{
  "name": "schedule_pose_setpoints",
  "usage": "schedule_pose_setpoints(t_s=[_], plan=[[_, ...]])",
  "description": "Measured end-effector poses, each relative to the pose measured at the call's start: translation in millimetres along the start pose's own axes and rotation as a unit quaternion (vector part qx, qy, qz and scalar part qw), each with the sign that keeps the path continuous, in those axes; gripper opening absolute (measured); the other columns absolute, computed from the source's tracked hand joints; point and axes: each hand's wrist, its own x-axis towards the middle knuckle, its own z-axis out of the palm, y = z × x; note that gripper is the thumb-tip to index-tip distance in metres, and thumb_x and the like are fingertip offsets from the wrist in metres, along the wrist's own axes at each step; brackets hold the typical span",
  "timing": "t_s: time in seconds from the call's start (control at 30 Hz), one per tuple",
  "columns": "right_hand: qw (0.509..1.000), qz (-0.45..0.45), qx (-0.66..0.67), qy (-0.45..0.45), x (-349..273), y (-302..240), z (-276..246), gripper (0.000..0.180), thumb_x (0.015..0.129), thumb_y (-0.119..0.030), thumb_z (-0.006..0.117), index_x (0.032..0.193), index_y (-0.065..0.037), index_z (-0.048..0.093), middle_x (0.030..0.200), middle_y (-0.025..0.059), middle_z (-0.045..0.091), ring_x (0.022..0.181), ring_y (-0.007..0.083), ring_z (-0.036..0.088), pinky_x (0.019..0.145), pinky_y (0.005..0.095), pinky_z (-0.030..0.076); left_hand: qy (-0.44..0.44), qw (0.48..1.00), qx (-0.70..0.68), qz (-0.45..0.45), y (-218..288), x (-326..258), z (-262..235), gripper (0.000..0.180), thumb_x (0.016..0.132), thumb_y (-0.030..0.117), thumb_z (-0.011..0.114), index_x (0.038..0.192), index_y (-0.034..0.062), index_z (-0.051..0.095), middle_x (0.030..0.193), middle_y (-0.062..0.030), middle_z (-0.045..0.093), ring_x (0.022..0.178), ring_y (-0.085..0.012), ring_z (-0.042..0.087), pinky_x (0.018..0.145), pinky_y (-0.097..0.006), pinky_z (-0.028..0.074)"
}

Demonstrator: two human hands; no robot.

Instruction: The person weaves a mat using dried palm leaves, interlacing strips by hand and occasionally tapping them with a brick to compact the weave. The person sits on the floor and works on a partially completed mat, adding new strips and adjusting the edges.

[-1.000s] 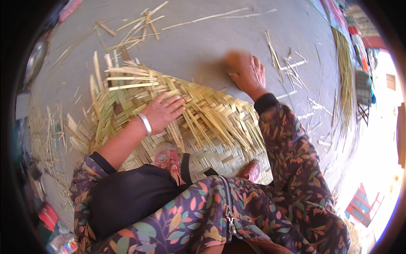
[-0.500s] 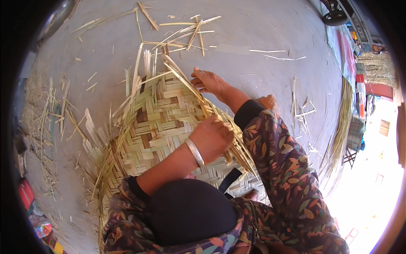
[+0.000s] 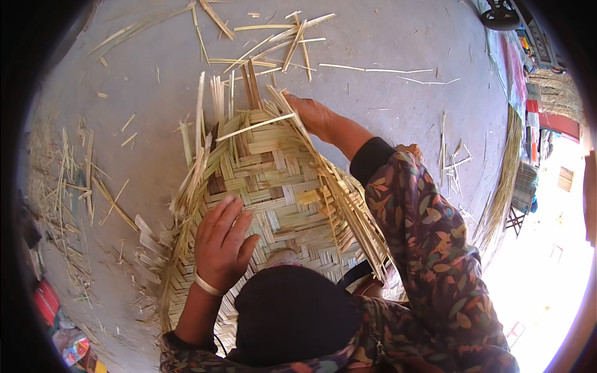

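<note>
A partly woven mat of pale green and tan plant strips lies in front of me, its sides curling up. Over its left part is my left hand, with a bangle at the wrist, fingers stretched out and thumb apart, holding nothing. My right hand is against the outer side of the mat's far right edge; its fingers are mostly hidden behind the strips there. A bundle of folded strips runs down the right edge. One loose strip crosses the far end, where several unwoven ends stick up.
Cut strips are scattered on the grey floor beyond the mat. More scraps lie at the left. A long bundle of thin stalks lies at the right, near a wheel. A red item is at lower left.
My left hand has left the strips on the right edge and moved left over the mat, its fingers opening. My right hand has come against the far right edge.
</note>
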Motion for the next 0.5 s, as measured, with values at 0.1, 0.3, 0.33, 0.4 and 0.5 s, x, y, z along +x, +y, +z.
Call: schedule_pose_setpoints(t_s=[0.1, 0.3, 0.33, 0.4, 0.5], plan=[[0.992, -0.028, -0.114, -0.046, 12, -6, 2, 0.067, 0.100, -0.063, 0.039, 0.119, -0.006, 0.069, 0.092, 0.0047, 0.068, 0.080, 0.0127, 0.059, 0.073, 0.0318, 0.046, 0.028, 0.999, -0.041, -0.007, 2, -13, 11, 0.038, 0.079, 0.010, 0.078, 0.115, 0.0012, 0.068, 0.130, -0.0158, 0.063, 0.125, -0.0340, 0.058, 0.101, -0.047, 0.048], [0.994, -0.022, -0.070, -0.076, 27, -4, 6, 0.051, 0.103, -0.045, 0.053, 0.126, 0.000, 0.063, 0.106, 0.0077, 0.070, 0.088, 0.0138, 0.060, 0.083, 0.0316, 0.052, 0.066, 0.996, 0.055, 0.037, -24, 43, 78, 0.049, 0.086, 0.010, 0.069, 0.133, -0.0004, 0.056, 0.141, -0.0189, 0.055, 0.134, -0.0362, 0.049, 0.112, -0.049, 0.038], [0.995, -0.027, -0.062, -0.080, 25, -1, 7, 0.048, 0.101, -0.042, 0.058, 0.127, -0.002, 0.064, 0.110, 0.0072, 0.069, 0.091, 0.0120, 0.060, 0.080, 0.0300, 0.053, 0.079, 0.992, 0.094, 0.040, -34, 58, 88, 0.054, 0.088, 0.012, 0.068, 0.137, 0.0001, 0.053, 0.143, -0.0186, 0.052, 0.136, -0.0356, 0.047, 0.114, -0.049, 0.035], [0.991, -0.082, -0.022, -0.100, 20, 1, 6, 0.049, 0.094, -0.043, 0.066, 0.116, 0.001, 0.070, 0.103, 0.0077, 0.070, 0.086, 0.0133, 0.061, 0.076, 0.0309, 0.052, 0.076, 0.986, 0.150, -0.010, -54, 87, 105, 0.057, 0.089, 0.016, 0.067, 0.141, 0.0008, 0.049, 0.146, -0.0177, 0.050, 0.139, -0.0340, 0.043, 0.118, -0.049, 0.030], [0.993, -0.069, 0.027, -0.092, 14, 1, 8, 0.049, 0.091, -0.042, 0.069, 0.112, 0.003, 0.072, 0.101, 0.0090, 0.070, 0.084, 0.0149, 0.063, 0.073, 0.0312, 0.053, 0.054, 0.977, 0.197, -0.054, -72, 111, 119, 0.060, 0.089, 0.019, 0.066, 0.144, 0.0025, 0.046, 0.147, -0.0154, 0.049, 0.141, -0.0308, 0.040, 0.120, -0.048, 0.026]])
